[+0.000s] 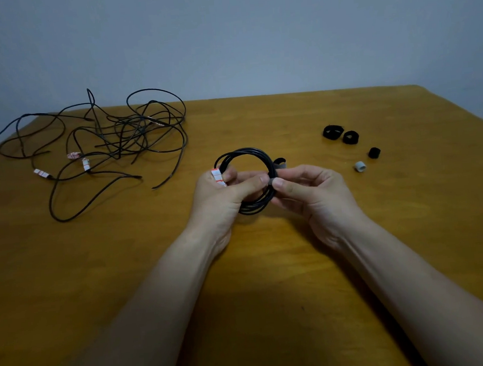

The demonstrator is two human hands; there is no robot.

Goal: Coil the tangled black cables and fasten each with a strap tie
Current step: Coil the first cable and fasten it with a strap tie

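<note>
Wooden tabletop. Far left, tangled cables in a loose pile with white-red tags. Centre, coiled cable held just above the tabletop: left hand grips its left side with a tag, right hand pinches a grey strap tie against its right side. Spare ties right: two black loops, black roll, grey roll.

Brown wooden worktop here: a tangled heap of thin black cables sprawls far left of the hands, four rolled black strap ties and one grey tie right of them.
</note>
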